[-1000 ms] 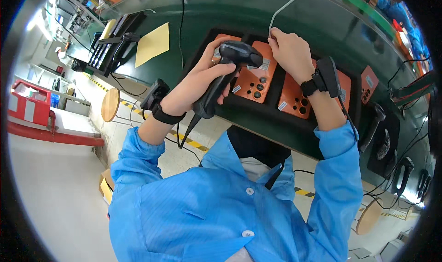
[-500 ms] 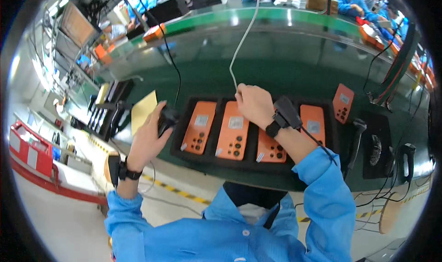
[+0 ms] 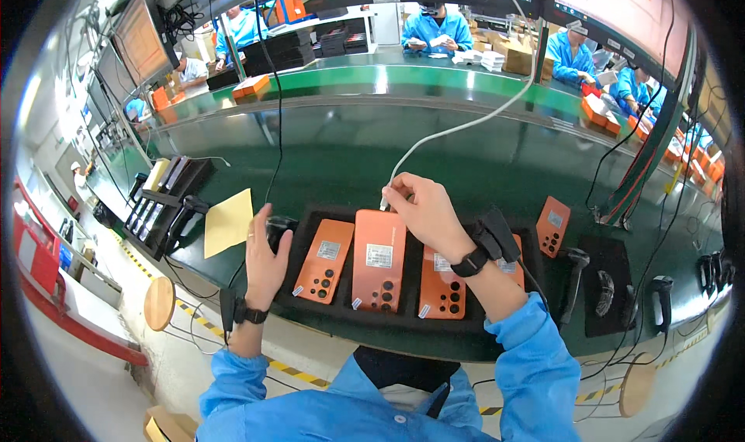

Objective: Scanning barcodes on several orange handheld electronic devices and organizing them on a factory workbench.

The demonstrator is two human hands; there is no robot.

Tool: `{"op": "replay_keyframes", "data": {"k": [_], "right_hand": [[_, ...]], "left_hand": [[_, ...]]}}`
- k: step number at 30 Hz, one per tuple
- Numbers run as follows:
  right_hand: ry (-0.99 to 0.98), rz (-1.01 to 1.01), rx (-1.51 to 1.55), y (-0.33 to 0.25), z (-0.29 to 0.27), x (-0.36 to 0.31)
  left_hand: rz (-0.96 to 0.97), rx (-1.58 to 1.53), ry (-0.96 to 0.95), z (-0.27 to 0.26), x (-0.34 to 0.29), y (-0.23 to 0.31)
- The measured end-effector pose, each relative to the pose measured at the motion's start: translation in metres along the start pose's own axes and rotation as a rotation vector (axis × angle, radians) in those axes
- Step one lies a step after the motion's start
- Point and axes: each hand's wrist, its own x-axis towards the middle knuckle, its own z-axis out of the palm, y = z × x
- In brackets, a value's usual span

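Observation:
My right hand [image 3: 425,213] pinches the plug end of a white cable [image 3: 434,137] at the top edge of an orange phone [image 3: 379,287]; whether the plug is inserted cannot be seen. This phone lies back side up in a black foam tray [image 3: 341,319], with an orange phone [image 3: 324,263] to its left. Under my right wrist lies another orange phone [image 3: 442,296], and a further one is mostly covered by my forearm. My left hand [image 3: 265,265] is curved around a black rounded device [image 3: 280,226] beside the tray, thumb on its near side, its exact kind unclear.
A yellow paper sheet [image 3: 229,223] and a rack of dark devices [image 3: 167,205] are at left. To the right lie an orange phone [image 3: 552,226], a handheld scanner [image 3: 575,279] and a black mat [image 3: 605,318]. Monitors [image 3: 617,15] hang ahead; people in blue work beyond.
My head view has tilted up, bringing the monitors in. My right hand now pinches the cable end at the phone's top, with more of that phone showing. My left hand stays by the black device.

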Motion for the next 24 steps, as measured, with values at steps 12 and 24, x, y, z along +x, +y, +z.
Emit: {"op": "replay_keyframes", "data": {"k": [12,24], "right_hand": [[-0.157,-0.135,-0.089,-0.018,-0.014,-0.006],[-0.064,-0.201,-0.005,-0.044,-0.007,-0.029]], "left_hand": [[-0.002,-0.992,-0.504,-0.009,-0.003,0.095],[0.211,-0.888,-0.723,-0.018,0.062,0.111]]}}
